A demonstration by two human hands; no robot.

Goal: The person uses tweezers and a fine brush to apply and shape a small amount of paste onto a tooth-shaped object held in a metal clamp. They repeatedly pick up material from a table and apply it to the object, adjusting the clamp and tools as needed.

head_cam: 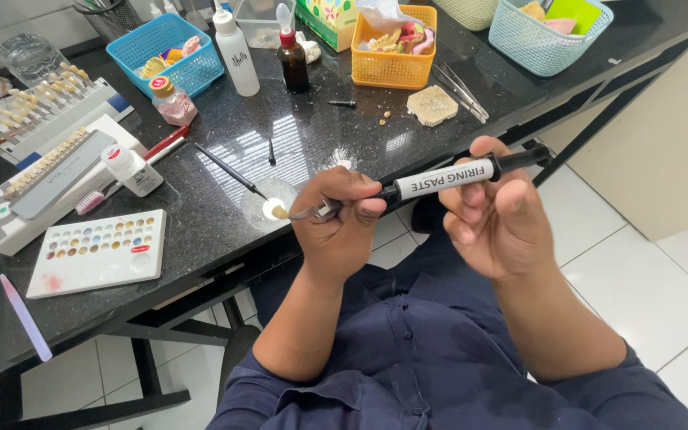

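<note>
Dental lab bench, looks like: black stone worktop (312, 135) crowded with tooth shade guides (45, 95), colour palette tray (97, 251), plaster tooth model (431, 105), dropper bottles (292, 57), plastic baskets (392, 60), probably supplies.

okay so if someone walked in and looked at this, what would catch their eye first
Probably the black syringe with a white label, held front and centre between the left hand and the right hand above the black countertop. Next, the bright orange basket at the back, and the white colour palette at left.
</note>
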